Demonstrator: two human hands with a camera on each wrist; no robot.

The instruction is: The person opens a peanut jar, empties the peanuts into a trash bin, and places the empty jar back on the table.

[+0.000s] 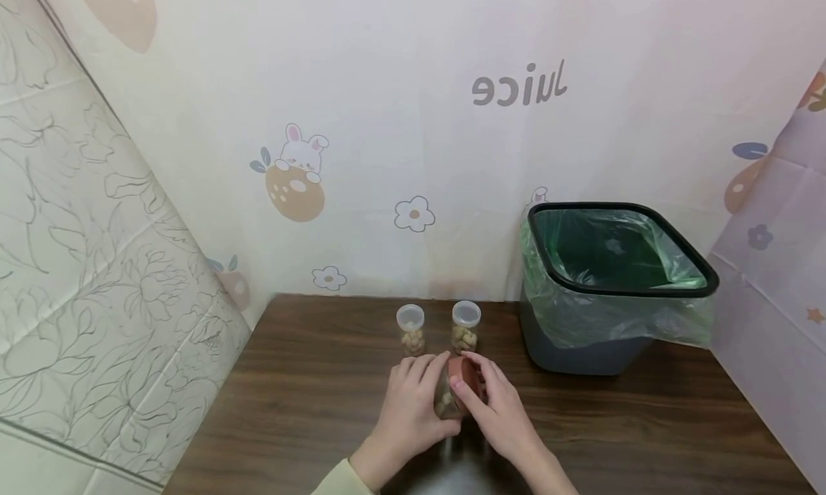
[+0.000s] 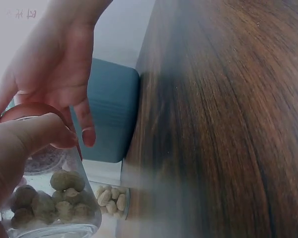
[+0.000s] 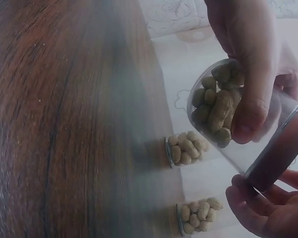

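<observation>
A clear jar (image 1: 444, 400) of unshelled peanuts is held tilted above the table, its reddish-brown lid (image 1: 463, 376) facing right. My left hand (image 1: 413, 403) grips the jar's body; the left wrist view shows its thumb (image 2: 37, 133) lying across the glass near the lid. Around the lid curl the thumb and fingers of my right hand (image 1: 500, 407). The right wrist view shows the lid (image 3: 280, 151) on the jar's mouth and the peanuts (image 3: 219, 106) gathered at the base. Behind the hands stand two small lidded tubs of peanuts, a left one (image 1: 411, 330) and a right one (image 1: 465, 328).
A grey-blue bin (image 1: 574, 351) with a black rim and a green liner stands at the table's back right. The dark wooden table (image 1: 310, 380) runs back to a printed curtain (image 1: 413, 122). A patterned wall panel (image 1: 116, 280) rises on the left.
</observation>
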